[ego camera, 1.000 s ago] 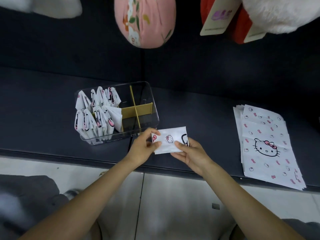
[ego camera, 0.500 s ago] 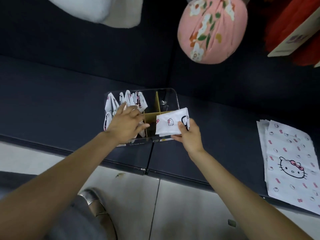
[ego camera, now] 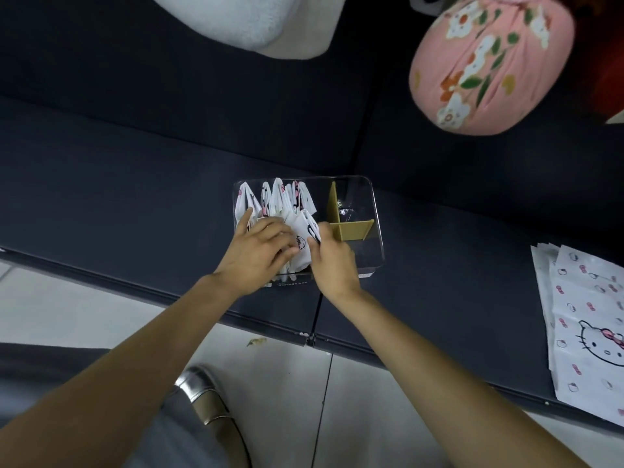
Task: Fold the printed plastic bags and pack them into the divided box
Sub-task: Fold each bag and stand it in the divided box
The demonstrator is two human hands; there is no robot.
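Note:
A clear divided box (ego camera: 376, 228) with tan dividers (ego camera: 351, 228) sits on the dark bench. Its left compartments hold several folded printed bags (ego camera: 277, 197) standing upright. My right hand (ego camera: 332, 261) pinches a folded bag (ego camera: 301, 243) and holds it down into the near left compartment, beside the divider. My left hand (ego camera: 261, 253) lies with fingers spread over the packed bags to the left and touches the folded one. A stack of flat printed bags (ego camera: 587, 325) lies at the right edge of the bench.
The box's right compartments hold no bags. A pink flowered bundle (ego camera: 486, 62) and a white plush thing (ego camera: 256, 25) sit against the dark backrest. The bench's front edge runs just below my wrists; pale floor and a silver shoe (ego camera: 202, 396) lie beneath.
My right hand has carried the folded bag from in front of the box down into its near left compartment. My left hand let go of the bag and moved onto the packed ones.

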